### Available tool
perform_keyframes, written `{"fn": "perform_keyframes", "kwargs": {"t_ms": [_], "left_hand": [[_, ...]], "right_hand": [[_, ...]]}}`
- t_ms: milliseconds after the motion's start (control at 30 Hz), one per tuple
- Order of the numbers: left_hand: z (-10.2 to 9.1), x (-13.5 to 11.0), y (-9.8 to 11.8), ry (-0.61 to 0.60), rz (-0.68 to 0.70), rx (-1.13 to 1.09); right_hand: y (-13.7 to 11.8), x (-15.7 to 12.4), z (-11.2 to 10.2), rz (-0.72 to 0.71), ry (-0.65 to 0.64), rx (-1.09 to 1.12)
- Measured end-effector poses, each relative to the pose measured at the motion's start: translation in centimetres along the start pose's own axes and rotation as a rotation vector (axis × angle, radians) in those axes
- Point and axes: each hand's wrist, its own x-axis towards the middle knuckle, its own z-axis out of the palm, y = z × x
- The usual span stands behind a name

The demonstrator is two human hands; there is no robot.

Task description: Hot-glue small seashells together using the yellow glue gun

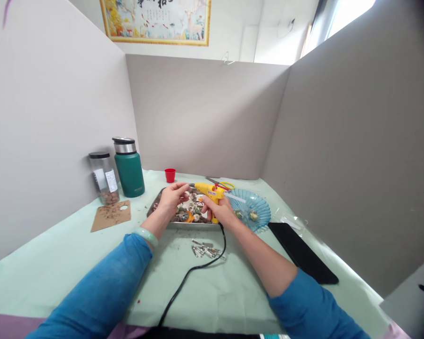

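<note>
My right hand [219,210] grips a yellow hot glue gun [207,189] by its handle, nozzle pointing left, with a clear glue stick [235,197] poking out at the back. At the nozzle tip, my left hand [173,197] has its fingers pinched together; whatever is between them is too small to make out. Both hands are over a metal tray [194,226] of small shells, stones and an orange piece [189,217]. A black cord [192,270] runs from the gun towards me.
To the right are a blue fluted plate [261,200] with small pieces, and a black flat slab [302,252]. Scissors [222,183] and a red cup [170,175] stand behind. Left are a green bottle [130,174], a jar [104,176] and a brown board [109,216]. Small silvery sticks [205,248] lie in front.
</note>
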Motion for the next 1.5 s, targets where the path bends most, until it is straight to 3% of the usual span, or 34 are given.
{"fn": "perform_keyframes", "kwargs": {"t_ms": [667,900,1133,1500], "left_hand": [[0.0,0.0,0.0,-0.012,0.011,0.033],[0.2,0.0,0.1,0.011,0.026,0.05],[0.1,0.0,0.0,0.008,0.044,0.05],[0.1,-0.1,0.2,0.027,0.04,0.015]], "right_hand": [[0.0,0.0,0.0,-0.003,0.007,0.005],[0.1,0.4,0.2,0.011,0.07,0.184],[1.2,0.6,0.0,-0.012,0.029,0.054],[-0.4,-0.2,0.0,-0.006,-0.031,0.023]]}}
